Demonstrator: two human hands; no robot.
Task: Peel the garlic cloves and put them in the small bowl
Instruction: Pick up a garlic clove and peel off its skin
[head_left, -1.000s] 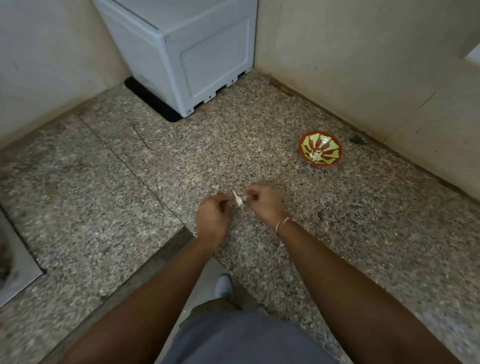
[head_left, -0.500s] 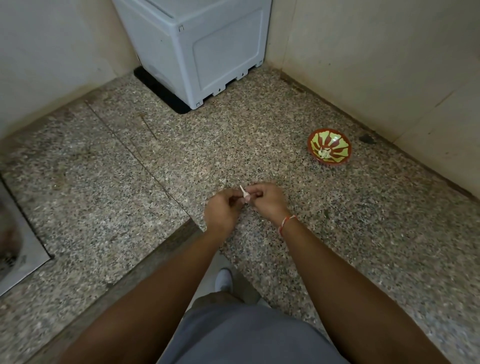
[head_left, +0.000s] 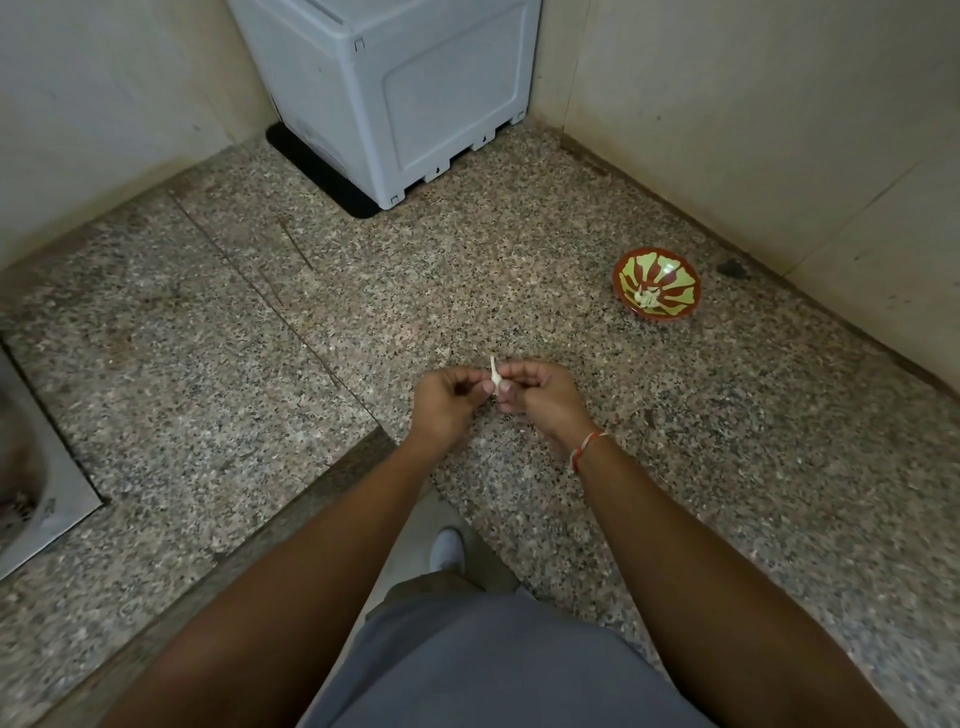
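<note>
Both arms reach forward from the bottom of the view, forearms bare and nearly straight, converging over the speckled stone counter (head_left: 519, 249). The left hand (head_left: 449, 402) and the right hand (head_left: 540, 397) meet knuckle to knuckle, backs turned up toward the camera, fingers curled inward. Between them sits a garlic clove (head_left: 497, 378) — small and pale, with a thin pointed strip of skin standing up from it. The fingertips of both hands pinch the clove from either side; the left thumb presses against its lower end, and the right fingers fold round it from the other side. How much skin is left on the clove is too small to tell.

The right wrist carries a red and white thread band (head_left: 586, 449), and that wrist bends slightly inward. The left wrist lies straighter, in line with its forearm.

The small bowl (head_left: 657, 286) stands on the counter well apart from the hands, beyond them and to the right, close to the wall — red outside, with a green and red pattern within. A few pale pieces (head_left: 645, 298) lie at its bottom.

Beyond the hands and to the left, in the corner, stands a grey plastic box (head_left: 415, 88) on a dark mat. Far to the left of the hands a metal sink edge (head_left: 57, 493) shows. Below the arms are grey clothing and a white shoe (head_left: 448, 548) on the floor.
</note>
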